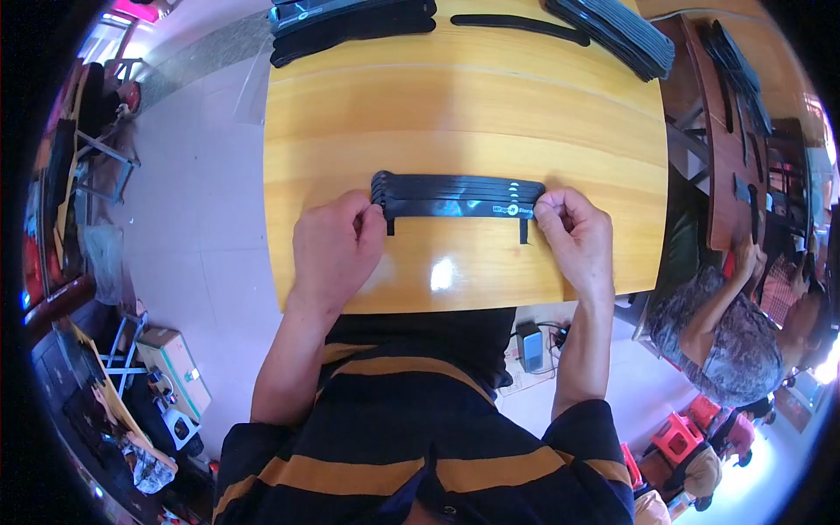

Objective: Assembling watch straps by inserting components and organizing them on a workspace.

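A fanned stack of flat black straps [451, 196] with rounded ends lies crosswise on the yellow wooden table [367, 105] in front of me. My left hand [337, 245] is closed, thumb and forefinger pinching the left end of the stack. At its right end my right hand [577, 234] pinches the straps between thumb and fingers. Two narrow black tabs, a left tab [391, 227] and a right tab [523, 232], stick out from under the near edge of the stack. Light print shows on the nearest strap, close to my right hand.
Piles of black straps stand at the far edge, a left pile [354, 31] and a right pile [617, 37]. Between them lies a single strap [521, 28]. A co-worker [726, 341] sits at a brown table [713, 131] on the right. A carton [173, 372] stands on the floor at left.
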